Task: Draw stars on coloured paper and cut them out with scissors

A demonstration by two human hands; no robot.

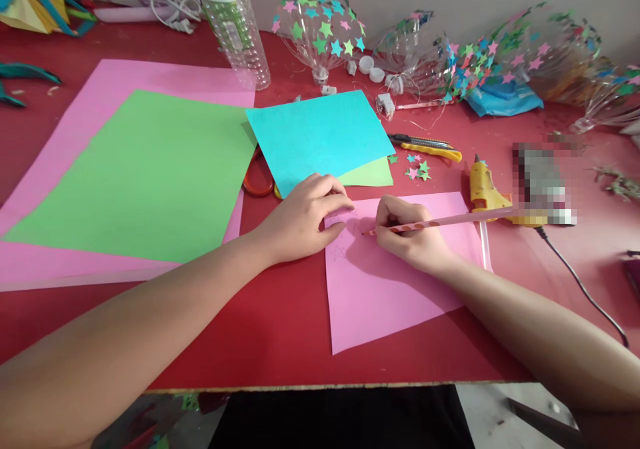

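My right hand grips a pink pencil, its tip touching a sheet of pink paper. Faint pencil lines, star-like in places, mark the upper left of that sheet. My left hand rests across the sheet's upper left edge, thumb and fingers apart, holding nothing. Just beyond it, a blue sheet overlaps a light green sheet. Red-handled scissors lie partly hidden under the blue sheet.
Left lie a large green sheet and pink sheets. Behind stand a plastic bottle and star-covered clear plastic pieces. A yellow cutter, small paper stars and a corded glue gun sit right. The table's front edge is near.
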